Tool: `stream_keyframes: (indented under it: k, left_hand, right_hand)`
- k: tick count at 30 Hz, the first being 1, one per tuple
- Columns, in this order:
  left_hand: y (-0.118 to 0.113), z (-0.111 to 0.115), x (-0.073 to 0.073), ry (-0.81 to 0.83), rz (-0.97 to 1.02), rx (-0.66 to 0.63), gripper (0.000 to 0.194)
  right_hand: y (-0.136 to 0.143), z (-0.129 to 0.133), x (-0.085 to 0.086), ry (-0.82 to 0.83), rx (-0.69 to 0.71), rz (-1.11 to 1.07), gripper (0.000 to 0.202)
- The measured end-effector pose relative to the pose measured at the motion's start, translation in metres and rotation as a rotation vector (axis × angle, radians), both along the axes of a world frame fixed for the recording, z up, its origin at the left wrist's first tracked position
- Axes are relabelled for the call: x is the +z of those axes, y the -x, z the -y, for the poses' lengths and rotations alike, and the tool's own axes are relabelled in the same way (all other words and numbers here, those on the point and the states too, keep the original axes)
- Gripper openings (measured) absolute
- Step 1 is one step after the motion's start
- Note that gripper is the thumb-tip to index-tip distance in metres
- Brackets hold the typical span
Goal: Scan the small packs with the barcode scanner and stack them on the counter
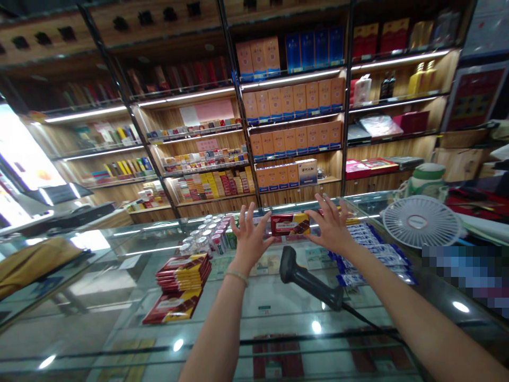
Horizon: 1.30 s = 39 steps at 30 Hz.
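A scanner (312, 281) lies on a glass counter (234, 323), its cord (361, 317) disappearing by the right forearm, which could snag it. Beyond, left hand (248, 236) and right hand (333, 227) spread apart, fingers splayed, flanking a chocolate packet (289, 225); contact cannot be told. A loose grip could drop it; a stray left finger could topple neighbouring cans (207, 233). Distant shelf labels blur.

Around your left wrist sits a thin, pale, rounded band (237, 275), slender as a cord, its material too small to make out. On the finger side of that band, your left hand (248, 241) is bare; on its elbow side, so is your slim, tapering left forearm (220, 329). Well to the band's right, your right hand (332, 229) and right forearm (397, 300) are bare too.
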<state>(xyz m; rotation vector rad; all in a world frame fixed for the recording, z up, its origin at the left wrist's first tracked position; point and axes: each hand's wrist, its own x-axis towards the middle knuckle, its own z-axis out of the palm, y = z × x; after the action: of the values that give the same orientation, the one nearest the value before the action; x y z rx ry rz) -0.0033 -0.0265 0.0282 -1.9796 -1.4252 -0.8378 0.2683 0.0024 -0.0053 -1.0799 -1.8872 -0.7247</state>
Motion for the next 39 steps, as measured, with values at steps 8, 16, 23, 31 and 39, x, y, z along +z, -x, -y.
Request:
stream_keyframes:
  k: [8,16,23,31,39]
  left_hand:
    - [0.008,-0.001,0.0,-0.039,-0.039,-0.009,0.073]
    - [0.014,0.003,0.024,-0.069,-0.079,-0.012,0.072]
    - [0.043,0.029,0.058,-0.051,-0.145,0.004,0.071]
    - [0.105,0.077,0.081,-0.021,-0.25,0.023,0.068]
    - [0.184,0.131,0.091,0.186,-0.318,0.067,0.067]
  right_hand:
    - [0.003,0.003,0.001,-0.046,-0.001,0.012,0.052]
    - [0.003,0.002,0.017,-0.078,0.021,0.011,0.054]
    - [0.025,0.017,0.041,-0.095,0.119,0.039,0.055]
    - [0.084,0.04,0.051,-0.074,0.216,0.061,0.058]
    - [0.168,0.083,0.04,-0.01,0.301,0.078,0.058]
